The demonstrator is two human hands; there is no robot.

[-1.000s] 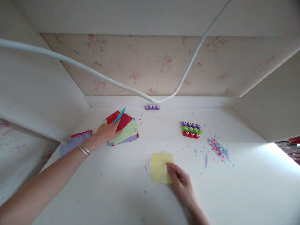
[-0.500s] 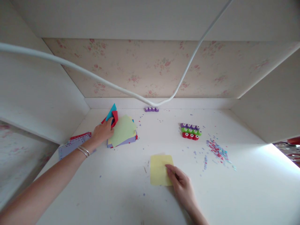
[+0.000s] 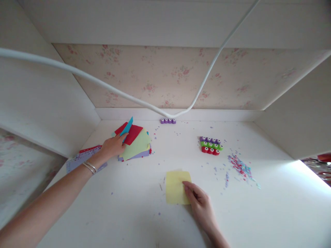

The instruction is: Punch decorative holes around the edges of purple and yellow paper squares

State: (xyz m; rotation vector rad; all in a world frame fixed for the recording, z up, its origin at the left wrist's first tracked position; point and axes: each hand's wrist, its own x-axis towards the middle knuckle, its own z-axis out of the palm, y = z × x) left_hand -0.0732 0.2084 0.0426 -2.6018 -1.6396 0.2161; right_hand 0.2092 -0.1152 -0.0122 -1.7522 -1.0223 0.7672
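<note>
My right hand [image 3: 201, 205] pinches the right edge of a yellow square of paper [image 3: 174, 187] lying flat on the white table. At the far left, my left hand [image 3: 115, 144] is at a fanned pile of coloured paper, its fingers closed on a blue sheet [image 3: 126, 126] that stands tilted up. A red sheet [image 3: 134, 133] rests beside those fingers, partly over a light green sheet [image 3: 139, 144]. Purple paper [image 3: 137, 155] shows at the bottom of the pile. My left fingertips are partly hidden by the sheets.
Punched purple and red papers [image 3: 77, 163] lie under my left forearm. Small purple, green and red craft punches [image 3: 210, 145] stand in rows at the right, with more purple ones [image 3: 168, 121] by the back wall. Paper confetti [image 3: 240, 167] is scattered rightward. A white cable [image 3: 103, 86] hangs in front.
The red sheet has come down flatter over the green one, while the blue sheet has shifted slightly right in my left hand. My right hand and the yellow paper have stayed put.
</note>
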